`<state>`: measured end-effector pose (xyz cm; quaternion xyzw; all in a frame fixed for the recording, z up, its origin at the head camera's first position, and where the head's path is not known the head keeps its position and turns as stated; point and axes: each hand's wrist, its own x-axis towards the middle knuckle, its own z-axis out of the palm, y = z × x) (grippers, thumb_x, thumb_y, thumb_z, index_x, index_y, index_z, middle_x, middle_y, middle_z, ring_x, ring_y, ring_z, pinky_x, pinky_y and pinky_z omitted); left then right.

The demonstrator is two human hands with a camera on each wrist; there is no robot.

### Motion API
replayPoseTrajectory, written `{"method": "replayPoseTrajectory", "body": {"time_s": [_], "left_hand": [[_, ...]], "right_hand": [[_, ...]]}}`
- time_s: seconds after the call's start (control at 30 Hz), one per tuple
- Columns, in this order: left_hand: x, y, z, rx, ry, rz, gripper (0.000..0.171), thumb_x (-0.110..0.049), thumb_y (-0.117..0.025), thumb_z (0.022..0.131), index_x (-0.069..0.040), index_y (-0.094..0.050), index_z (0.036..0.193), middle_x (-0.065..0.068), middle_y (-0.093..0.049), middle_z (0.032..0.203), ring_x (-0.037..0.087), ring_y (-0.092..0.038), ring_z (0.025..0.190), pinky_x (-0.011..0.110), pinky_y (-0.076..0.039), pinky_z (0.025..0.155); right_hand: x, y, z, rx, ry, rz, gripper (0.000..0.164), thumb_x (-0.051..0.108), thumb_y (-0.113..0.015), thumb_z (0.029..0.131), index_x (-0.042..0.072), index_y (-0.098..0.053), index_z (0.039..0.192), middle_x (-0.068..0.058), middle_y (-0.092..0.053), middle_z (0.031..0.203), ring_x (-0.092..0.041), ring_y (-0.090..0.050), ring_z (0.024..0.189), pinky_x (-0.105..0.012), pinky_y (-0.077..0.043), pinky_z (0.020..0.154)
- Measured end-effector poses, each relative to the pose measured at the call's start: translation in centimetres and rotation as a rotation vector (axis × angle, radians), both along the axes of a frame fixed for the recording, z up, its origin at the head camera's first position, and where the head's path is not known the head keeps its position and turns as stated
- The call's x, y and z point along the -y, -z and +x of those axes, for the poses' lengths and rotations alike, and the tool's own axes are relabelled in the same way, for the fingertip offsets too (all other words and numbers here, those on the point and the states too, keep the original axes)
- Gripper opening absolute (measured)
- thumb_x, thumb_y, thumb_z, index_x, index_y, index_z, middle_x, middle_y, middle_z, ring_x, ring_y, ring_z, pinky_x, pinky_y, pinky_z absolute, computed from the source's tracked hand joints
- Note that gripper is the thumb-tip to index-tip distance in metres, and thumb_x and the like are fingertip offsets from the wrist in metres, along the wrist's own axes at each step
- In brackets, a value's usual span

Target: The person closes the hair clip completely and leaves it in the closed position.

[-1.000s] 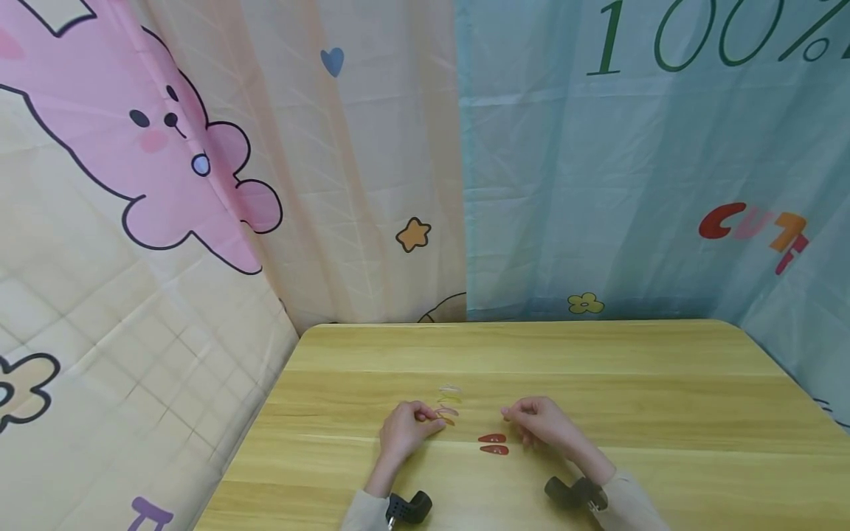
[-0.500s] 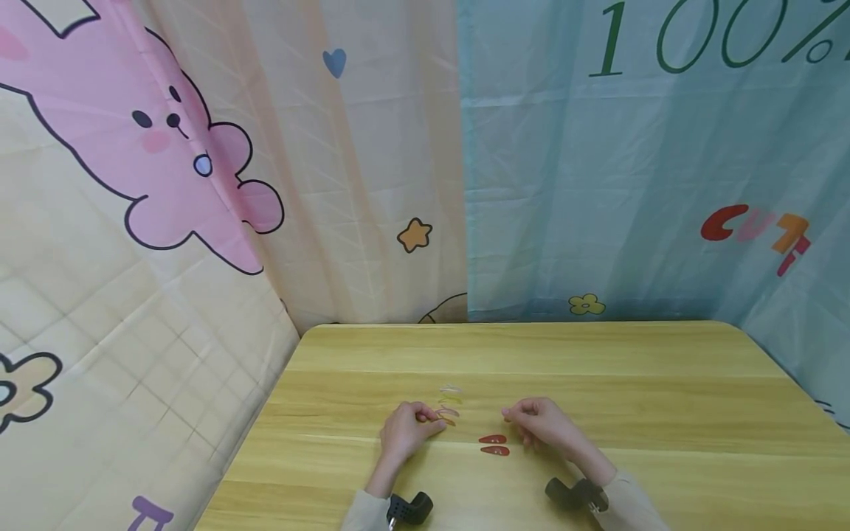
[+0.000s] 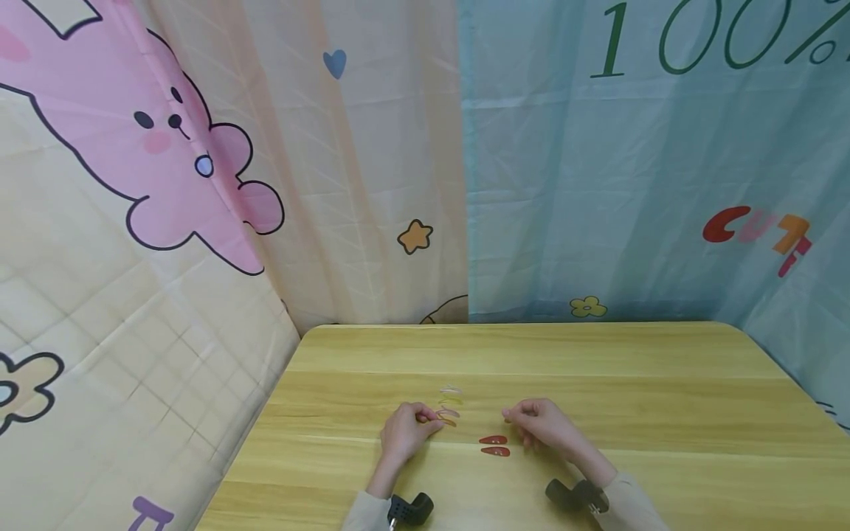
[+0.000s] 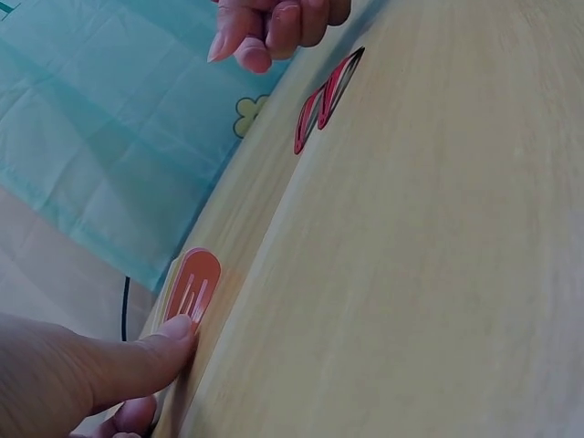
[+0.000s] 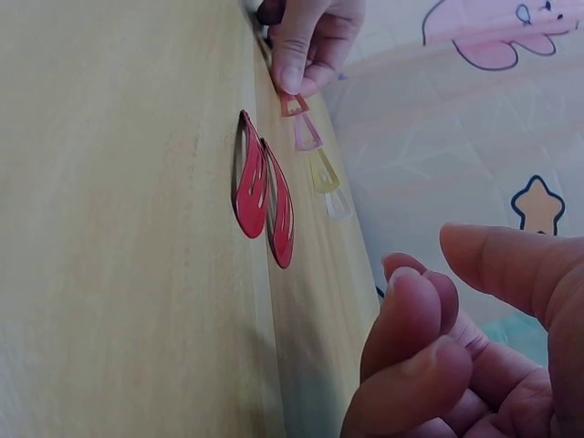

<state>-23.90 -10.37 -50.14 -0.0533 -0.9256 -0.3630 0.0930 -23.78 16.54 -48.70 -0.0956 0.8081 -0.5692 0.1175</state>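
Seen from your head camera, with twelve o'clock at the far edge of the wooden table [image 3: 631,405], your left hand [image 3: 403,434] pinches the orange snap hair clip [image 4: 195,281] by its narrow end. That clip sits around two o'clock from your left wrist, its broad end angled toward four o'clock; whether it rests on the wood or hovers just above, you cannot tell. It is slim and flat, rounded at the broad end, with a smooth terracotta-orange face, a paler, pinkish rim and long slots cut lengthwise. Your thumb covers the rest.

Just beyond it, toward twelve o'clock, run three more snap clips in a column: a pink clip [image 5: 307,134] nearest, then a yellow clip [image 5: 324,172], then a whitish clip [image 5: 338,204], each tapered with a cut-out middle.

Toward four o'clock from the orange clip lie two red teardrop clips [image 5: 252,193], just beside each other, glossy and slotted, their points facing nine o'clock.

Your right hand [image 3: 543,423] is released, raised at three o'clock from the orange clip, its fingers loosely bent and the thumb apart from them; the red pair is near it, at eight o'clock.
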Motion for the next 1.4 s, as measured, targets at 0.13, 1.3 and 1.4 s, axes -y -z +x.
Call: {"method": "replayPoseTrajectory", "body": {"time_s": [0.13,1.3,1.4], "left_hand": [[-0.1,0.0,-0.1,0.001,-0.016,-0.003,0.015,-0.027,-0.081,0.075,-0.020,-0.068,0.072,-0.012,-0.058,0.068,0.007,-0.049,0.059,0.030,-0.037,0.052],[-0.9,-3.4,-1.0,0.090,0.187,0.238,0.019,-0.033,-0.075,0.082,-0.016,-0.072,0.075,-0.001,-0.064,0.068,0.007,-0.038,0.046,0.021,-0.028,0.040],[-1.1,-3.9,-1.0,0.083,0.206,0.236,0.021,-0.035,-0.076,0.080,-0.015,-0.071,0.074,-0.002,-0.064,0.068,0.007,-0.038,0.047,0.021,-0.028,0.041]], "right_hand": [[-0.1,0.2,-0.1,0.011,0.008,0.005,0.035,0.035,-0.064,0.091,0.001,-0.068,0.093,-0.002,-0.053,0.059,-0.012,-0.050,0.046,-0.022,-0.037,0.043],[0.1,-1.3,-0.6,-0.004,0.076,0.006,0.042,0.040,-0.063,0.090,0.000,-0.066,0.100,-0.004,-0.052,0.057,-0.014,-0.045,0.048,-0.027,-0.040,0.046],[0.2,-1.6,-0.7,-0.010,0.077,-0.006,0.043,0.040,-0.063,0.090,-0.002,-0.065,0.101,-0.003,-0.052,0.057,-0.015,-0.046,0.049,-0.028,-0.040,0.047]]}}
